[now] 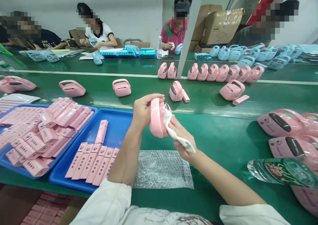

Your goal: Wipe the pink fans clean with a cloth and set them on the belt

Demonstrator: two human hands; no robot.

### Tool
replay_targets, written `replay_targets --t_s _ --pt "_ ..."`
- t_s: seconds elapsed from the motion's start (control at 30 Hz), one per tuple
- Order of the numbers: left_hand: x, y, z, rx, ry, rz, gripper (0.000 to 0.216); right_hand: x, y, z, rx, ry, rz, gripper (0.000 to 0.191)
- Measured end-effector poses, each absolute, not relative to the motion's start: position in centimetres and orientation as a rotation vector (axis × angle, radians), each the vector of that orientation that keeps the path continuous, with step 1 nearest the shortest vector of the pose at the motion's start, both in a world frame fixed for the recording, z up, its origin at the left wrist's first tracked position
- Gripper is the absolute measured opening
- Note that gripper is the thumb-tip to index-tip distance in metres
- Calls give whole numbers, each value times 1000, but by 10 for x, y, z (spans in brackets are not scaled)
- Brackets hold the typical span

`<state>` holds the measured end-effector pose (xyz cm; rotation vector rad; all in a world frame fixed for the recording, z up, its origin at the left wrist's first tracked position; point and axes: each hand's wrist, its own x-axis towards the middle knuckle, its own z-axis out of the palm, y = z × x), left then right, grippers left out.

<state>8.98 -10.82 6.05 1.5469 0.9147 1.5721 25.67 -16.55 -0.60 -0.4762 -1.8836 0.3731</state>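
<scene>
My left hand (143, 110) grips a pink plastic device with a loop handle (156, 120), raised above the green table. My right hand (183, 137) presses a white cloth (174, 132) against the device's right side, over part of its dark panel. The cloth's loose end hangs down across the fingers. Beneath both hands a sheet of bubble wrap (162, 170) lies flat on the tabletop.
Pink stick-shaped parts (95, 162) lie in a blue tray (126, 117); a second tray (93, 110) at left is heaped with more. Pink devices (275, 124) and a plastic bottle (280, 172) are at right. Across the belt (146, 100), several people handle blue devices (233, 54).
</scene>
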Motion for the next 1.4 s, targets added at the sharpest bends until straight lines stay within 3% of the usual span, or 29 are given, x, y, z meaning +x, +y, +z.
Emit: replay_targets --t_s 0.13,0.3,0.43,0.7,0.87,1.0,1.23,1.4 --pt "95 -120 65 1682 838 1526 18 261 -154 10 -706 -1554 684 49" --pt "101 -141 73 1781 788 1560 19 266 -144 24 -922 -983 1223 70" --pt "97 -150 80 1876 730 1529 20 266 -162 25 -801 -1070 1485 71" --pt "93 -153 83 2041 539 1520 20 249 -177 14 -576 -1185 1660 83" --pt "106 -147 75 1798 678 1609 18 240 -183 3 -756 -974 1561 83" --pt "105 -133 71 1663 876 1458 42 243 -177 5 -817 -852 1412 76" --pt "121 -148 65 1780 692 1313 55 261 -165 26 -743 -756 1081 85" --pt "154 -164 47 2047 619 1581 88 266 -176 26 -826 -796 885 80"
